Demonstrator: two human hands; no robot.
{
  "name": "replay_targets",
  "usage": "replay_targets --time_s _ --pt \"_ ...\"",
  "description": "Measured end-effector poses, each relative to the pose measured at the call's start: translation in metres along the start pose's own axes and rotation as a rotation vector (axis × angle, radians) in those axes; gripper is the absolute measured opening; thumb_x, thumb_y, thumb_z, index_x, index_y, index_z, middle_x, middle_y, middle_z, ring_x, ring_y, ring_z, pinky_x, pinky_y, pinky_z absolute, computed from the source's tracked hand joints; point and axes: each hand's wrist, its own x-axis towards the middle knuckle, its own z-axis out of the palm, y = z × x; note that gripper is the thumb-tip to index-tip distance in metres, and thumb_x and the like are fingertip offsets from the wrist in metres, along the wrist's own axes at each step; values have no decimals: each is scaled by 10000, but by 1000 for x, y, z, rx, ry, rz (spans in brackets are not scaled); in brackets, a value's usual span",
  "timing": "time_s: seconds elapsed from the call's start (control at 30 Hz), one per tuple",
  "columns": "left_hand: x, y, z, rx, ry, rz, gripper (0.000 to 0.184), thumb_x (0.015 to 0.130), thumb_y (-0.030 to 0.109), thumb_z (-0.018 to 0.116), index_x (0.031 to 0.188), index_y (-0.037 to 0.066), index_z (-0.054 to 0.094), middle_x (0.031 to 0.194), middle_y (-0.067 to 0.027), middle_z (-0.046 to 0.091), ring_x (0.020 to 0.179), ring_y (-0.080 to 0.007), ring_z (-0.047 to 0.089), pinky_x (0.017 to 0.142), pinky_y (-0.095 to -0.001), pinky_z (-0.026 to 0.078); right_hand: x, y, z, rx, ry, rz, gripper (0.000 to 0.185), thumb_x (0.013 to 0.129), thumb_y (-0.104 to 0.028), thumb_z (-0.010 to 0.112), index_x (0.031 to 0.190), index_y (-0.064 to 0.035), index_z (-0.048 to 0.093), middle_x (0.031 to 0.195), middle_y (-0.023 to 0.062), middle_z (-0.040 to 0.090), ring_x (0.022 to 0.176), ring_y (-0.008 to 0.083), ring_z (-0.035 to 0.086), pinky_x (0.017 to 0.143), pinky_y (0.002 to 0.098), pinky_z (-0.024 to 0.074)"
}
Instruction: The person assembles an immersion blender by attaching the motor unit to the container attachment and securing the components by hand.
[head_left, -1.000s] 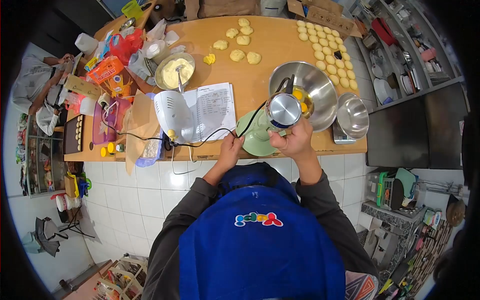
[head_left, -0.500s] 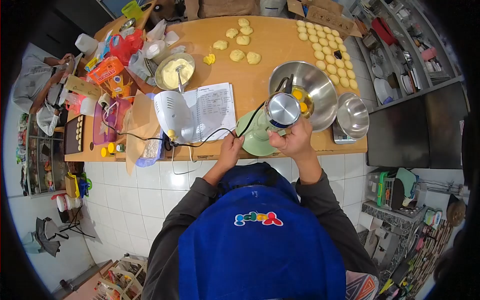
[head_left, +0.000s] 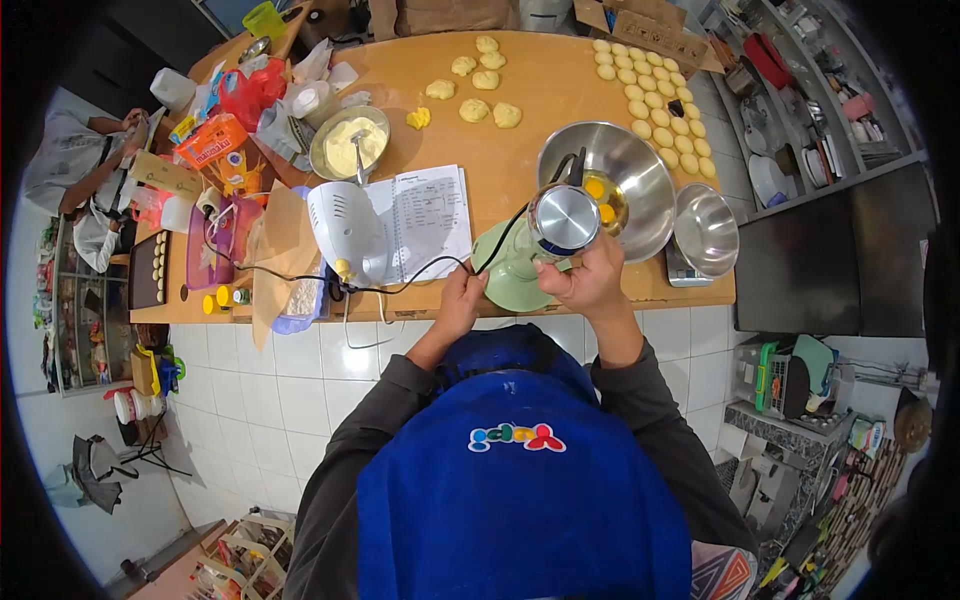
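A pale green stand mixer (head_left: 512, 262) stands at the table's front edge, its round silver end (head_left: 565, 218) facing up. My right hand (head_left: 590, 278) is closed on the mixer just below that silver end, thumb towards the left. Closed at the left of the green base, my left hand (head_left: 460, 303) has its fingers at the black cord (head_left: 415, 277). Behind the mixer sits a big steel bowl (head_left: 645, 180) with egg yolks (head_left: 606, 213) and clear egg white in it. The mixer partly hides this bowl.
An open notebook (head_left: 432, 215) and white hand mixer (head_left: 345, 230) lie left, near a bowl of pale batter (head_left: 355, 148). Dough pieces (head_left: 480, 110) and many dough rounds (head_left: 660, 115) lie farther back. A smaller steel bowl (head_left: 706, 232) stands right on a scale. Another person (head_left: 85, 165) is at left.
Both my hands, the mixer and the bowls stay practically where they were. The person at the left shifts slightly.
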Motion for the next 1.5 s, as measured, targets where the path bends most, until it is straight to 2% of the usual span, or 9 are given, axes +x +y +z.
replay_targets --time_s 0.43,0.9,1.0,1.3,1.4,1.5 --pt "0 4 0 -27 -11 -9 338 895 161 494 1148 -60 526 1021 -148 609 934 -210 553 848 -317 414 2 -2 0 14 7 -11 445 717 -281 717 1002 35 585 889 133 630 764 250 628 691 323 496" --pt "1 4 0 -92 -23 -34 341 893 173 500 1134 -66 529 1014 -157 609 904 -214 552 822 -321 417 -1 1 2 31 9 -10 453 726 -272 712 1022 41 573 894 122 626 773 224 618 705 310 490" --pt "1 -1 0 -59 -15 -27 342 893 176 499 1141 -58 531 1018 -156 607 903 -211 551 818 -320 419 1 1 -1 -23 -31 -65 552 736 -315 689 1098 61 511 890 175 609 769 319 623 678 357 501" --pt "1 6 -1 -39 -30 -8 349 890 183 496 1149 -47 535 984 -147 621 884 -206 562 802 -317 425 -1 3 0 -16 -33 -49 569 731 -304 689 1121 66 504 893 177 612 773 317 624 679 356 502" --pt "1 7 0 -43 -26 3 345 890 180 493 1146 -47 537 981 -146 623 881 -203 564 801 -314 427 -1 1 1 16 6 -3 459 719 -291 724 1009 34 578 887 117 632 769 225 624 700 309 493" --pt "1 13 -1 -15 -30 -10 342 892 180 491 1142 -49 538 981 -143 625 885 -197 565 804 -310 427 0 1 1 -17 -17 -34 568 723 -289 692 1125 64 502 890 174 613 764 314 624 670 353 502"
